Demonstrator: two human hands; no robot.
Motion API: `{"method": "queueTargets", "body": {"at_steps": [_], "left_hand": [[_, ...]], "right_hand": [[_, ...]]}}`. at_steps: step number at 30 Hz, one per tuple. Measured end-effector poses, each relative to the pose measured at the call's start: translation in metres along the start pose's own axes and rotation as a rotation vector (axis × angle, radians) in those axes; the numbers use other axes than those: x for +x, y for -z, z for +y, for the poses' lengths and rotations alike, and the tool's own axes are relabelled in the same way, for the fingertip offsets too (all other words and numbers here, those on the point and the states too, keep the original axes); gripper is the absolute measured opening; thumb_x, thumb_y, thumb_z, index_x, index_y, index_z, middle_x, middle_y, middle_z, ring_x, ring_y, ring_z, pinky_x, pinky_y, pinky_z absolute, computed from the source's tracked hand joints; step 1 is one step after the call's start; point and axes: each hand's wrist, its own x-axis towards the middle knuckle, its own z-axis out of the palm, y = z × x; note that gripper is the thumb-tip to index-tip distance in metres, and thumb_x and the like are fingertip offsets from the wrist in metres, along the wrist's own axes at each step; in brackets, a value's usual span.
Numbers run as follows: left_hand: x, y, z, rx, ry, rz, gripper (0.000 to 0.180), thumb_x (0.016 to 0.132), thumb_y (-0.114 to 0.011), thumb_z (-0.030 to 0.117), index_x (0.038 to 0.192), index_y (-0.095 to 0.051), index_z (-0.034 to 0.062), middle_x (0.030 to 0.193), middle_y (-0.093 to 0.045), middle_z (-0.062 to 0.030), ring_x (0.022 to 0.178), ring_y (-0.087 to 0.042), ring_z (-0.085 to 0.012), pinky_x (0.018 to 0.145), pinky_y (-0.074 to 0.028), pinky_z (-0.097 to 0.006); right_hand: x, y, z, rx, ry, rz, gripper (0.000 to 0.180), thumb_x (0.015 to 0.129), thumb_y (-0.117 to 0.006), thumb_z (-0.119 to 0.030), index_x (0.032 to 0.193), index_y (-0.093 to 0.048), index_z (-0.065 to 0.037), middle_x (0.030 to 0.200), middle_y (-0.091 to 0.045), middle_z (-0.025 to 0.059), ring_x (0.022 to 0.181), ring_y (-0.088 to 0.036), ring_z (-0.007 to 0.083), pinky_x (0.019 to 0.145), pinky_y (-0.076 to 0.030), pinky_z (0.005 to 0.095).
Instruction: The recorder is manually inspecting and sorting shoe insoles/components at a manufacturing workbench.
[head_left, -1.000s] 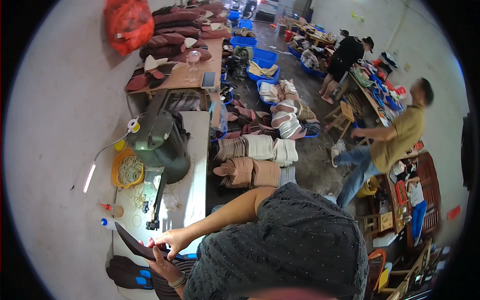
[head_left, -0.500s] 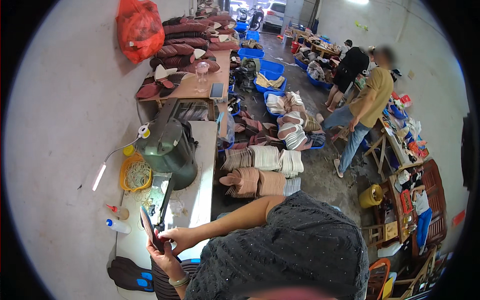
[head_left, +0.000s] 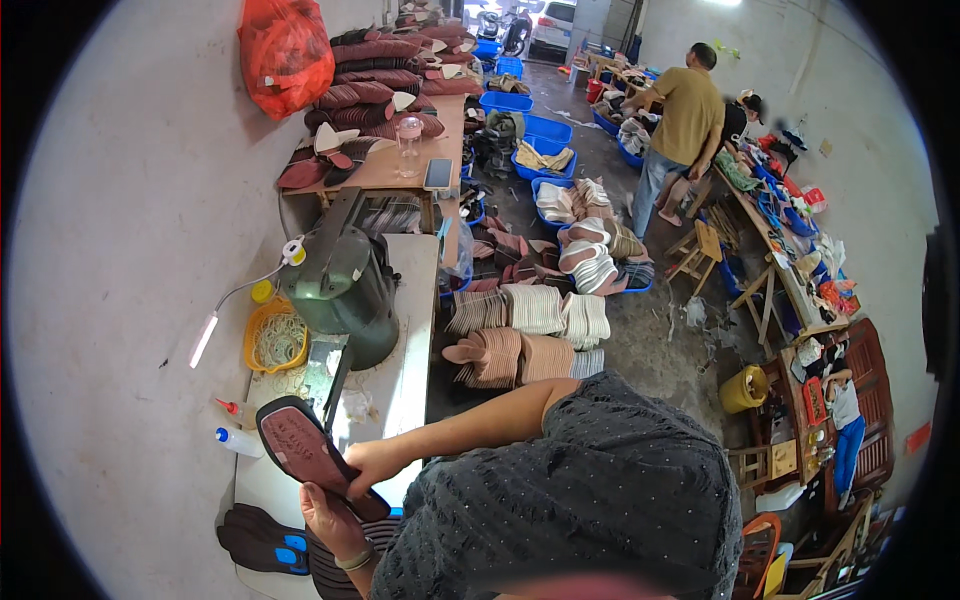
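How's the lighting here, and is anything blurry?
Head view: lamp glows white, tabletop looks washed out beside the machine; same view: a pinkish blur crosses the lower edge, while the sole held by left hand and right hand looks fairly sharp.

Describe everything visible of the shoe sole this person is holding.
The shoe sole is long and flat, with a reddish-brown centre, a darker border and a broad, squarish upper-left end; faint markings show near that end. It looks smooth and leather-like. It slants over the white worktable, marked face toward the camera. The right hand grips its right edge and the left hand its lower left. Its underside is hidden.
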Motion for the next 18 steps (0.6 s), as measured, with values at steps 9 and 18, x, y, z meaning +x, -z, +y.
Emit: {"method": "queueTargets", "body": {"at_steps": [9,18], "left_hand": [[-0.007,-0.011,-0.012,-0.017,-0.114,0.174,0.027,0.091,-0.056,0.023,0.106,-0.052,0.0013,0.101,-0.058,-0.0080,0.091,-0.054,-0.0128,0.081,-0.042,-0.028],[-0.017,-0.021,-0.031,-0.038,-0.081,0.175,0.035,0.095,-0.048,0.023,0.123,-0.042,0.0025,0.115,-0.052,-0.0098,0.103,-0.050,-0.0156,0.090,-0.039,-0.030]], "right_hand": [[-0.013,-0.008,-0.007,0.675,0.046,0.233,0.025,0.081,-0.067,-0.010,0.102,-0.062,0.003,0.092,-0.064,0.0020,0.082,-0.058,0.0077,0.075,-0.047,0.0228],[-0.030,-0.003,-0.029,0.662,0.064,0.249,0.031,0.082,-0.066,-0.012,0.109,-0.058,0.000,0.098,-0.063,0.0011,0.087,-0.056,0.0071,0.080,-0.046,0.0232]]}}
